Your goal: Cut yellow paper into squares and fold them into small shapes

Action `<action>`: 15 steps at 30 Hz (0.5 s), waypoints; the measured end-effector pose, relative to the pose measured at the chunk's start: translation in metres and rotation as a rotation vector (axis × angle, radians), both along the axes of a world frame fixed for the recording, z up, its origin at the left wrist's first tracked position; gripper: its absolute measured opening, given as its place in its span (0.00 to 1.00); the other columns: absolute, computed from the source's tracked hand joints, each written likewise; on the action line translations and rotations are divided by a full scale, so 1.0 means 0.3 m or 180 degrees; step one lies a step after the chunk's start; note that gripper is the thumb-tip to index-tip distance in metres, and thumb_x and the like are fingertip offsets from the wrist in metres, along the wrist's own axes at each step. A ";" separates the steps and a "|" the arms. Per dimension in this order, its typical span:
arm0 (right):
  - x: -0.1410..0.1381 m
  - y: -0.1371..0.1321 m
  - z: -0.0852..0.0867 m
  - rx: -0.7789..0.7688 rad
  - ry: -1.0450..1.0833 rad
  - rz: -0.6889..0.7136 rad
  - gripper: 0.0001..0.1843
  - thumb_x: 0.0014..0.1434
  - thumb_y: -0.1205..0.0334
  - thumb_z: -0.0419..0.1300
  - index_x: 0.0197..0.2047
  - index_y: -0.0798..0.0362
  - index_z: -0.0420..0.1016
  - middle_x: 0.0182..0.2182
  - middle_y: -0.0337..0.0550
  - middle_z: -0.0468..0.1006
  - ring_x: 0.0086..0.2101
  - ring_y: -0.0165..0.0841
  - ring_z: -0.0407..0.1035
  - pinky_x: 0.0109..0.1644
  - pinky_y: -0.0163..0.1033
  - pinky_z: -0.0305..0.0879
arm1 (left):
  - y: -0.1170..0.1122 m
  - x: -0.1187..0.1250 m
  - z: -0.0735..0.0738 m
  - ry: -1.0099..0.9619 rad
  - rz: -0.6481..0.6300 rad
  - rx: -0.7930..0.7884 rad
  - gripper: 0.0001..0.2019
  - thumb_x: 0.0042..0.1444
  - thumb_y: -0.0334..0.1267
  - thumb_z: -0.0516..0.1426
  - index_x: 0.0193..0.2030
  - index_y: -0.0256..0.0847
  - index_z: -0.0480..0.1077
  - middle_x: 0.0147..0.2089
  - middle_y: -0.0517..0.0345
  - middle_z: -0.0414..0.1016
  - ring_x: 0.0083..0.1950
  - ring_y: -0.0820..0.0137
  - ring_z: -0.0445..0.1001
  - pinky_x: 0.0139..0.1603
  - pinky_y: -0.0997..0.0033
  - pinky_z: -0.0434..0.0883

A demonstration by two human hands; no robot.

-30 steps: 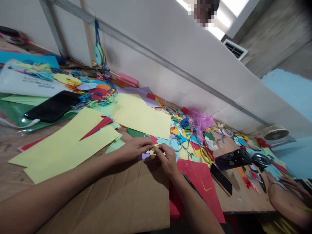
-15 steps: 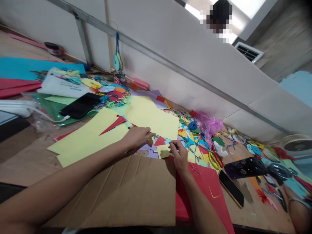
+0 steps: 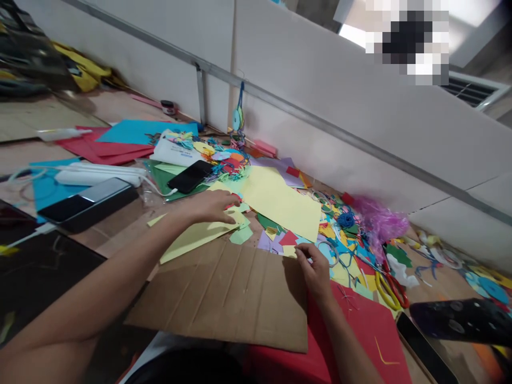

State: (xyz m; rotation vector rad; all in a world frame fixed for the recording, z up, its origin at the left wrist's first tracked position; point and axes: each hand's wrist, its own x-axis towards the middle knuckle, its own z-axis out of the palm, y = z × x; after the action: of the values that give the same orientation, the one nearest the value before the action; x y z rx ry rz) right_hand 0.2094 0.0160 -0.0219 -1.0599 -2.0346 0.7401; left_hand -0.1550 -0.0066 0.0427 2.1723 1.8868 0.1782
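My left hand is stretched out with fingers apart over a pale yellow paper sheet and small red and green paper pieces. Whether its fingertips touch the paper I cannot tell. At the far right corner of a brown cardboard sheet, my right hand has its fingers curled and pressed together. Anything in them is hidden. Red, yellow and purple paper scraps lie just beyond that hand. Another large yellow sheet lies behind them. Red paper is under my right forearm.
Scissors with yellow and red handles, a pink plastic bag and blue yarn lie to the right. A phone and a dark bottle are at the right edge. Left are a charging phone and a power strip.
The view has swung to the left. My left hand has moved from the scraps back over the yellow sheet, its fingers now spread. My right hand stays near the cardboard corner, still curled.
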 end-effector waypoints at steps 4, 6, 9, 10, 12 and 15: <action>-0.026 -0.028 0.028 0.0373 -0.0552 0.0610 0.10 0.65 0.57 0.60 0.47 0.48 0.78 0.44 0.46 0.82 0.46 0.42 0.73 0.50 0.47 0.65 | -0.059 -0.019 -0.047 0.0127 0.0158 -0.0115 0.34 0.49 0.48 0.63 0.64 0.43 0.69 0.55 0.43 0.75 0.54 0.51 0.73 0.49 0.64 0.65; -0.041 -0.044 0.040 0.0477 -0.0858 0.0910 0.13 0.63 0.58 0.63 0.51 0.47 0.77 0.46 0.46 0.82 0.48 0.43 0.71 0.53 0.49 0.63 | -0.079 -0.025 -0.077 -0.0007 0.0291 -0.0099 0.36 0.48 0.45 0.62 0.67 0.44 0.66 0.55 0.43 0.75 0.53 0.51 0.73 0.49 0.63 0.66; -0.058 -0.065 0.044 0.0544 -0.1125 0.1096 0.18 0.60 0.60 0.66 0.54 0.45 0.75 0.49 0.46 0.80 0.50 0.44 0.69 0.54 0.49 0.61 | -0.088 -0.039 -0.111 -0.0343 0.0386 0.0031 0.39 0.48 0.42 0.59 0.70 0.41 0.61 0.50 0.46 0.76 0.51 0.53 0.74 0.49 0.64 0.66; -0.062 -0.071 0.042 0.0553 -0.1174 0.1092 0.19 0.59 0.60 0.67 0.55 0.45 0.75 0.49 0.46 0.80 0.50 0.44 0.69 0.54 0.49 0.61 | -0.086 -0.045 -0.116 -0.0407 0.0406 0.0060 0.39 0.48 0.42 0.58 0.70 0.40 0.61 0.49 0.47 0.76 0.49 0.54 0.74 0.48 0.65 0.66; -0.066 -0.078 0.037 0.0563 -0.1244 0.1056 0.20 0.58 0.61 0.68 0.54 0.45 0.75 0.48 0.46 0.79 0.48 0.44 0.69 0.52 0.49 0.61 | -0.079 -0.056 -0.113 -0.0438 0.0491 0.0058 0.35 0.47 0.41 0.57 0.65 0.39 0.66 0.45 0.49 0.77 0.45 0.56 0.75 0.43 0.66 0.66; -0.068 -0.084 0.030 0.0584 -0.1286 0.1023 0.21 0.57 0.60 0.69 0.54 0.45 0.75 0.46 0.45 0.79 0.47 0.42 0.68 0.51 0.47 0.61 | -0.067 -0.068 -0.089 -0.0402 0.0562 -0.0073 0.13 0.47 0.43 0.57 0.39 0.40 0.73 0.33 0.53 0.75 0.35 0.60 0.72 0.33 0.66 0.61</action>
State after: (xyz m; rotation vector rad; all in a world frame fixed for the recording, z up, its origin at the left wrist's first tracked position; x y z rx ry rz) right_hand 0.1889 -0.0091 -0.0129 -0.8344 -2.6053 0.5073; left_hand -0.1756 -0.0269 0.0159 1.9304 1.9966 0.3177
